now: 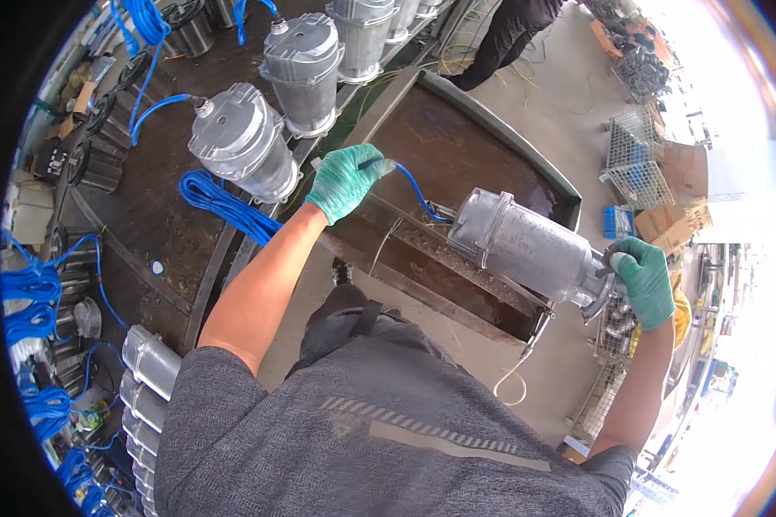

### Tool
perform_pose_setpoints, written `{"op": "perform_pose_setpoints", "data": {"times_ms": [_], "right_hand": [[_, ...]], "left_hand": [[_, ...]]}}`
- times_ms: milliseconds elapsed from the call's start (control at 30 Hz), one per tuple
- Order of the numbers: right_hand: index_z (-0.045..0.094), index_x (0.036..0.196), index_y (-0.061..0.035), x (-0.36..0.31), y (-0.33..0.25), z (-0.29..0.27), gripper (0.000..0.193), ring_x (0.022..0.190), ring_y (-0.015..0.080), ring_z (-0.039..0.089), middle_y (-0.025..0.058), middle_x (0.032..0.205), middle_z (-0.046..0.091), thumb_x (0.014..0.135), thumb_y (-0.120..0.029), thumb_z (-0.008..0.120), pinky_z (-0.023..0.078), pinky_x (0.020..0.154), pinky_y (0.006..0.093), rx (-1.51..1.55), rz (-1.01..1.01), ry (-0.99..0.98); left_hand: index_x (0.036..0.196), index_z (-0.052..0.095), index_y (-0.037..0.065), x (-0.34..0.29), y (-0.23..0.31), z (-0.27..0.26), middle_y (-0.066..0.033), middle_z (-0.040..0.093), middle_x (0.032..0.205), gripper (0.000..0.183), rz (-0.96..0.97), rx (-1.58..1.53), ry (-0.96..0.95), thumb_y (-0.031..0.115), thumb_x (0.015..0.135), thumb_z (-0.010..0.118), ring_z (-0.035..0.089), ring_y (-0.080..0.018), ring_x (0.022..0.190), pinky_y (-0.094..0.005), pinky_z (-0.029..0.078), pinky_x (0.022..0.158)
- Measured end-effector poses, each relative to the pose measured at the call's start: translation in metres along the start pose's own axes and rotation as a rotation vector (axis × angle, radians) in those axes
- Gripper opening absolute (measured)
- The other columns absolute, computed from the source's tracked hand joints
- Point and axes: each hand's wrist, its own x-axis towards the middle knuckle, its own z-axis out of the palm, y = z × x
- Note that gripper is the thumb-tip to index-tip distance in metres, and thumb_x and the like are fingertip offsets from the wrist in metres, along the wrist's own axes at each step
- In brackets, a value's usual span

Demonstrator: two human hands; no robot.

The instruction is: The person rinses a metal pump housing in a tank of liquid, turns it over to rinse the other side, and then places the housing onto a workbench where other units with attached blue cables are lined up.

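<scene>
A grey metal pump (pixel 535 246) with a cylindrical body is held tilted on its side above a metal tank (pixel 457 129). Its flanged end is gripped by my right hand (pixel 642 280), in a green glove. My left hand (pixel 349 183), gloved the same way, is closed around the blue cable (pixel 416 189) that comes out of the pump's other end. A coil of blue cable (pixel 224 202) hangs beside my left forearm. Left of that hand stands another pump (pixel 246 142), upright on the bench.
More pumps (pixel 302 69) line the bench edge at the upper left; others (pixel 151 362) are stacked at lower left near blue cable bundles (pixel 30 302). A hose (pixel 513 383) hangs off the tank's near corner. Wire baskets (pixel 634 155) and cardboard boxes (pixel 677 215) stand right. A person's dark-clad legs (pixel 513 39) show beyond.
</scene>
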Motion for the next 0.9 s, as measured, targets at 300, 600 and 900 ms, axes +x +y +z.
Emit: {"op": "perform_pose_setpoints", "data": {"times_ms": [300, 600, 900], "right_hand": [[0.072, 0.096, -0.0001, -0.017, 0.078, 0.075, 0.015, 0.066, 0.0064, 0.061, 0.0002, 0.079, 0.065, 0.091, -0.009, 0.060, 0.044, 0.054, 0.0216, 0.482, 0.046, -0.144], [0.072, 0.090, -0.0010, -0.007, 0.151, 0.190, 0.014, 0.053, 0.0061, 0.050, -0.0021, 0.069, 0.060, 0.090, -0.007, 0.060, 0.039, 0.047, 0.0234, 0.642, 0.083, -0.148], [0.069, 0.096, 0.0015, -0.020, 0.167, 0.213, 0.016, 0.070, 0.0107, 0.058, 0.0043, 0.080, 0.068, 0.094, -0.008, 0.056, 0.050, 0.065, 0.0285, 0.507, -0.025, -0.154]], "left_hand": [[0.091, 0.074, 0.004, -0.053, 0.020, -0.055, 0.0004, 0.061, 0.071, 0.022, -0.188, -0.287, 0.141, 0.025, 0.096, 0.076, 0.049, -0.0073, 0.067, -0.0284, 0.043, 0.063], [0.081, 0.071, 0.005, -0.103, 0.005, -0.051, 0.0034, 0.056, 0.068, 0.026, -0.429, -0.240, 0.385, 0.026, 0.096, 0.075, 0.045, -0.0068, 0.064, -0.0292, 0.040, 0.060], [0.086, 0.069, 0.006, -0.175, -0.019, -0.044, 0.0053, 0.057, 0.070, 0.023, -0.436, -0.205, 0.456, 0.025, 0.100, 0.070, 0.047, -0.0039, 0.065, -0.0257, 0.041, 0.060]]}}
